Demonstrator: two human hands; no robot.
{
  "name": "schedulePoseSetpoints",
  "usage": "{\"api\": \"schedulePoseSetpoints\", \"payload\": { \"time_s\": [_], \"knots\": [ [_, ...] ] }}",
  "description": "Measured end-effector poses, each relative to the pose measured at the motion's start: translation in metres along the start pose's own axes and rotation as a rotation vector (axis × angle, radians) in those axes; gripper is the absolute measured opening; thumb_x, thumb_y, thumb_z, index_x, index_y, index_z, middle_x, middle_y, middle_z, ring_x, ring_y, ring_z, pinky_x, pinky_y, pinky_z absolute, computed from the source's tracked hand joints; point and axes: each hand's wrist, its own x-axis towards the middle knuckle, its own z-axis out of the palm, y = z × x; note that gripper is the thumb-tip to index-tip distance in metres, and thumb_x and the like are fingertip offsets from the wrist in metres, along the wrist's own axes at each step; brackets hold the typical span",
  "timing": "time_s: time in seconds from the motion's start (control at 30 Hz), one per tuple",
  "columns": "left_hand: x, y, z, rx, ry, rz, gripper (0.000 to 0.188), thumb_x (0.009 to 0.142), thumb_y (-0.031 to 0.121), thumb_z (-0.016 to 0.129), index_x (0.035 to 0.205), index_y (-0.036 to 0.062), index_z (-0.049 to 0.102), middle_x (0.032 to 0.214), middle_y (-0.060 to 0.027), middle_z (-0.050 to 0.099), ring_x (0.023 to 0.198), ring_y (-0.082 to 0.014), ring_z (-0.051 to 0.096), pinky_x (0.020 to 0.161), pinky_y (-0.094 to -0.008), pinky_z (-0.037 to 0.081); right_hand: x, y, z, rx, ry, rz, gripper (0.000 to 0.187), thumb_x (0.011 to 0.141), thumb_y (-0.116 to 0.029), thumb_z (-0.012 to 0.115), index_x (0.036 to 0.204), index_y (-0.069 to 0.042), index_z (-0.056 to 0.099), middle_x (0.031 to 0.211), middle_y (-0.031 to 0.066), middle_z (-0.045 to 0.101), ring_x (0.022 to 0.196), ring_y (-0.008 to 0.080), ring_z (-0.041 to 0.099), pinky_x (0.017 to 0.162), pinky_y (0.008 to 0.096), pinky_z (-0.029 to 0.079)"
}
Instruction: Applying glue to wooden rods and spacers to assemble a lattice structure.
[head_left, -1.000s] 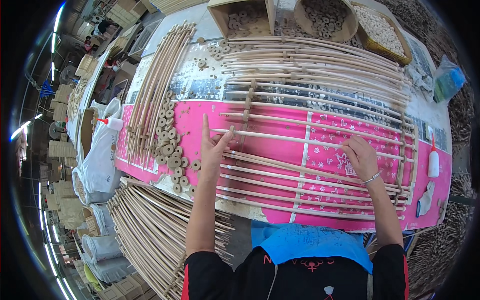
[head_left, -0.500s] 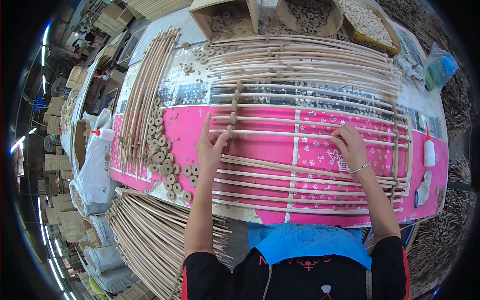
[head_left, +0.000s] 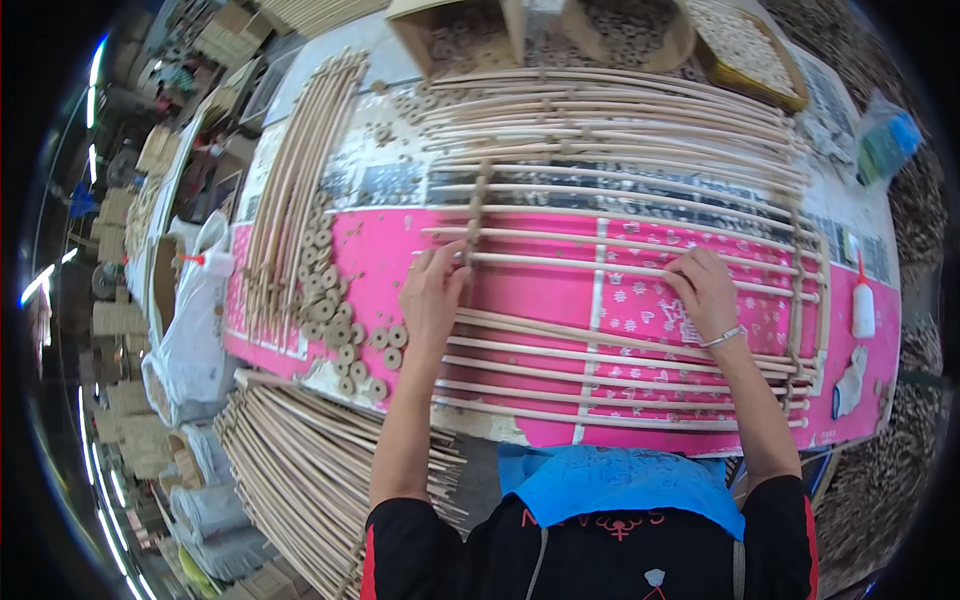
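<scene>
Slender pale wooden rods lie crosswise on the pink printed sheet (head_left: 400,230), with small wooden discs threaded near both ends. At the left end of one wooden rod (head_left: 560,264), the fingers of my left hand (head_left: 430,300) are closed, hiding that tip beside a row of discs (head_left: 474,225). My right hand (head_left: 708,295) pinches the same rod right of its middle, thumb and fingers bent around it. Nearer me lie several other rods (head_left: 580,371), two of them slanting. Farther off is a dense group of rods (head_left: 620,130).
Loose wooden discs (head_left: 322,305) are heaped left of my left hand, beside a rod bundle (head_left: 300,190). Glue bottles stand right (head_left: 862,308) and lie left (head_left: 215,263). A wooden box (head_left: 455,40), a disc basket (head_left: 630,35) and a tray of pale pieces (head_left: 745,50) line the far side.
My left hand has gone from spread fingers to closed ones at the rod's left end, shifting slightly right. My right hand stays at the rod. The whole view has shifted slightly.
</scene>
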Motion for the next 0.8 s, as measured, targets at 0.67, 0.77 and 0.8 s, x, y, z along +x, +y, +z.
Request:
{"api": "schedulePoseSetpoints", "payload": {
  "time_s": [0.67, 0.77, 0.8],
  "knots": [
    [-0.079, -0.069, -0.084, 0.295, -0.15, 0.019, 0.042, 0.075, 0.013, 0.08, 0.117, 0.014, 0.072, 0.114, -0.006, 0.069, 0.111, -0.031, 0.061, 0.096, -0.0455, 0.046, -0.046, -0.039, -0.029, 0.162, -0.325, 0.009, 0.018, 0.082, -0.017, 0.08, 0.094, -0.005, 0.075, 0.082, 0.0084, 0.063, 0.081, 0.0276, 0.06, 0.075, 0.0408, 0.046],
    [-0.077, -0.07, -0.082, 0.29, -0.106, -0.012, 0.038, 0.08, 0.013, 0.077, 0.118, 0.0136, 0.072, 0.113, -0.0079, 0.069, 0.106, -0.0311, 0.064, 0.094, -0.0422, 0.048, -0.048, -0.039, -0.024, 0.169, -0.364, 0.014, 0.017, 0.082, -0.017, 0.08, 0.093, -0.005, 0.075, 0.081, 0.0081, 0.062, 0.079, 0.0275, 0.06, 0.073, 0.0406, 0.046],
    [-0.076, -0.07, -0.08, 0.288, -0.106, -0.009, 0.038, 0.08, 0.013, 0.077, 0.118, 0.0136, 0.072, 0.113, -0.0079, 0.069, 0.106, -0.0311, 0.064, 0.094, -0.0422, 0.048, -0.048, -0.04, -0.022, 0.162, -0.372, -0.004, 0.017, 0.082, -0.017, 0.08, 0.092, -0.005, 0.075, 0.081, 0.0079, 0.062, 0.078, 0.0271, 0.06, 0.071, 0.0404, 0.046]
  ]
}}
